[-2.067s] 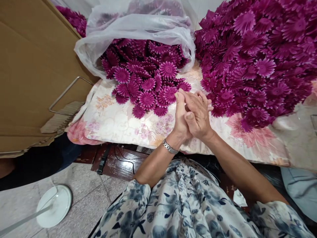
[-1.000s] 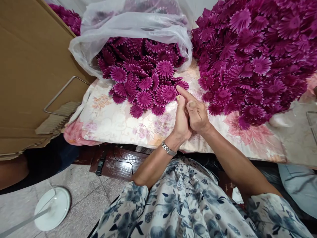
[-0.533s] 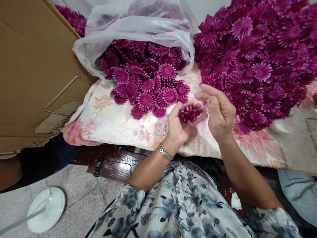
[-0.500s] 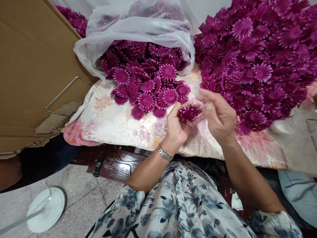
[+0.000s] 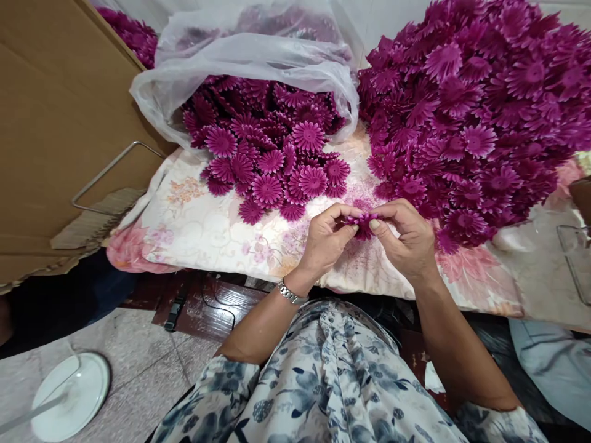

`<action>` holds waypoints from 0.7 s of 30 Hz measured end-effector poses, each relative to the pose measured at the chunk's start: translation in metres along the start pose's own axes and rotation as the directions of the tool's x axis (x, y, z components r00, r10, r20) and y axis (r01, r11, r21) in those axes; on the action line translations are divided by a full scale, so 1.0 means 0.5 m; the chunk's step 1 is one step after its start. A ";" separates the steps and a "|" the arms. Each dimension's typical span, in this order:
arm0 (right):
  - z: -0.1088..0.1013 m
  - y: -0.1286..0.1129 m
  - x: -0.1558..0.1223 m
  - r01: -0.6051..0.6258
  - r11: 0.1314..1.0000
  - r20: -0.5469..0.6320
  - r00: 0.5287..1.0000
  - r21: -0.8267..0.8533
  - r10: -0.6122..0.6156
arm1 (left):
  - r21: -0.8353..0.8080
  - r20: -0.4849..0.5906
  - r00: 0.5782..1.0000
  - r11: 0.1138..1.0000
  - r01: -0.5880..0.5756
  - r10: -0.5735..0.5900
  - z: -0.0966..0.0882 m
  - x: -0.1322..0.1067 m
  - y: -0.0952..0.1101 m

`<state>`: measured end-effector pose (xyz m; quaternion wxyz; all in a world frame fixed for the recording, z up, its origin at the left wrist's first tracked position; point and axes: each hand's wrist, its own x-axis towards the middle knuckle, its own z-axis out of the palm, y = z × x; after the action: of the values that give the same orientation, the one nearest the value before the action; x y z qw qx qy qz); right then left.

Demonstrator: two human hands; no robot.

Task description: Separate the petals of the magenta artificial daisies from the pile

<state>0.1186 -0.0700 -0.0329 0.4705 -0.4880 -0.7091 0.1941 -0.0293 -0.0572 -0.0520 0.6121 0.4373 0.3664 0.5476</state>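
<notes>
Both hands meet over the flowered cloth (image 5: 212, 227) at the table's near edge. A small purple plastic flower (image 5: 363, 223) is pinched between them. My left hand (image 5: 325, 240), with a metal watch on the wrist, grips its left side with thumb and fingertips. My right hand (image 5: 406, 240) pinches its right side the same way. Most of the flower is hidden by the fingers. A spill of loose purple flowers (image 5: 277, 166) lies just beyond my hands, pouring from a clear plastic bag (image 5: 240, 55).
A large heap of purple flowers (image 5: 475, 104) fills the right rear. A cardboard box (image 5: 55, 123) with a wire handle stands at the left. A white round fan base (image 5: 69, 394) sits on the tiled floor. Grey cloth (image 5: 554, 369) shows at the lower right.
Two seconds ago my palms were pressed together. They then parted to show a flower in my left hand, and both hands now pinch it lower and nearer to me.
</notes>
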 end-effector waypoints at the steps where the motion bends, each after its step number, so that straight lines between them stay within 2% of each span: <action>1: -0.001 0.002 -0.002 -0.015 0.999 0.014 1.000 0.035 0.014 | 0.037 -0.020 0.998 0.998 -0.050 0.051 -0.002 0.001 -0.003; 3: -0.003 0.003 -0.006 -0.045 0.995 0.067 0.997 0.087 0.039 | 0.077 -0.049 0.990 0.988 -0.132 0.135 -0.004 0.001 -0.005; 5: -0.004 0.002 -0.009 -0.065 0.994 0.133 0.990 0.088 0.053 | 0.109 -0.045 0.985 0.981 -0.162 0.168 0.000 -0.001 -0.001; 9: -0.006 0.001 -0.015 -0.097 0.991 0.179 0.981 0.095 0.079 | 0.188 0.018 0.990 0.972 -0.139 0.138 0.011 -0.008 0.014; 14: -0.008 0.011 -0.024 -0.244 0.947 0.230 0.953 0.210 0.195 | 0.209 -0.010 0.994 0.973 -0.101 0.105 0.017 -0.011 0.016; 19: -0.004 0.018 -0.027 -0.214 0.951 0.226 0.960 0.225 0.163 | 0.217 0.025 0.996 0.972 -0.094 0.091 0.021 -0.017 0.014; 21: -0.002 0.022 -0.031 -0.249 0.928 0.225 0.956 0.277 0.189 | 0.230 0.050 0.993 0.966 -0.115 0.107 0.022 -0.020 0.015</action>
<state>0.1267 -0.0788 -0.0480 0.4434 -0.4656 -0.6543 0.3982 -0.0232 -0.0686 -0.0417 0.5317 0.5358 0.3915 0.5263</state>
